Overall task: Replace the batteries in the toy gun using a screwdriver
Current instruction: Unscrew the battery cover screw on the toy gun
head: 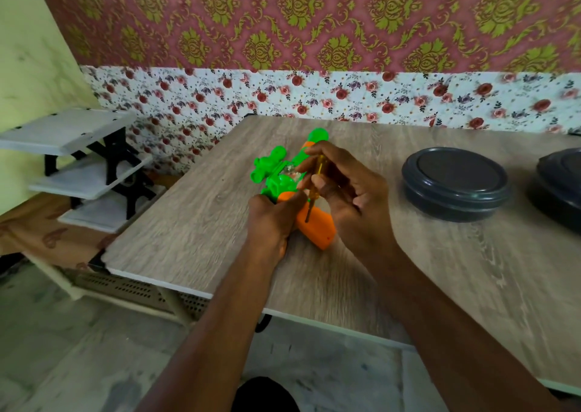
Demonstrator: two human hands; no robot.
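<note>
On counter (204, 223), gun (279, 185) lies left of tin (454, 182) — left grip (273, 220) clamps its body, right grip (349, 188) pinches screwdriver (315, 185), tip at orange handle (317, 229). Press straight down, turn slowly — hold gun pinned.

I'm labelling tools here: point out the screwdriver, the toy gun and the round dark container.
screwdriver (320, 162), head view, yellow handle.
toy gun (317, 230), head view, orange grip.
round dark container (456, 172), head view, lid.

On the table (195, 223) the toy gun (317, 232) lies left of a container (456, 188) — a second container (562, 185) farther right, a shelf rack (78, 135) off the table's left.
</note>
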